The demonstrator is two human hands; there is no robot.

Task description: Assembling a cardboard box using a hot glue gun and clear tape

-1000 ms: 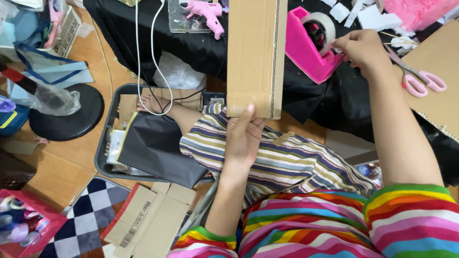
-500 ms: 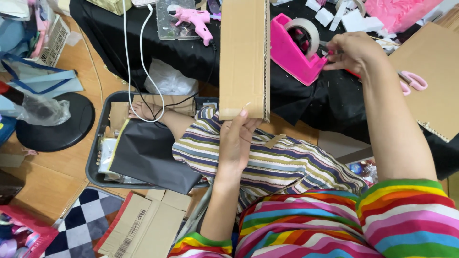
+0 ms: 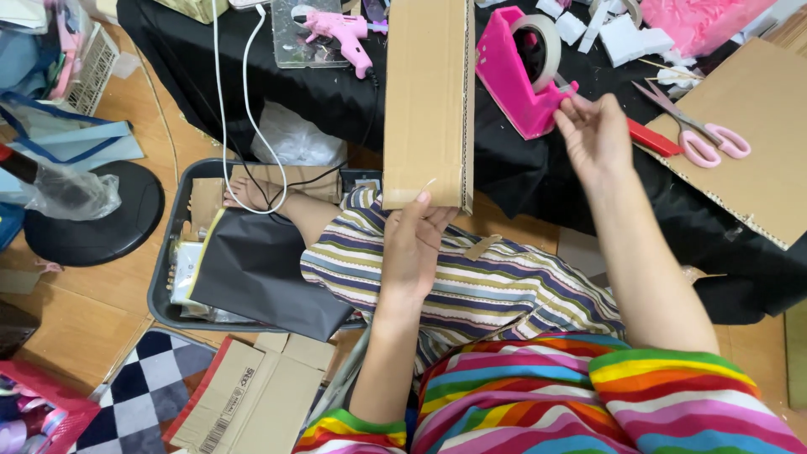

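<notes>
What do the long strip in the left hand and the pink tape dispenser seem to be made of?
Strip in the left hand: corrugated cardboard, matte brown; fluting shows along its right edge. Tape dispenser, touched by the right hand: probably moulded plastic, smooth, slightly glossy pink.

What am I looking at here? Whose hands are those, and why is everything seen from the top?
A small camera sits on a person's head and looks down, so you see their own two hands and striped lap. The left hand holds up a long cardboard strip by its bottom edge. The right hand reaches to a pink tape dispenser and pinches at its front end. That sits on a table with a black cloth. Also there: a pink glue gun, pink-handled scissors and a cardboard sheet. On the floor is a tray with black paper.
</notes>
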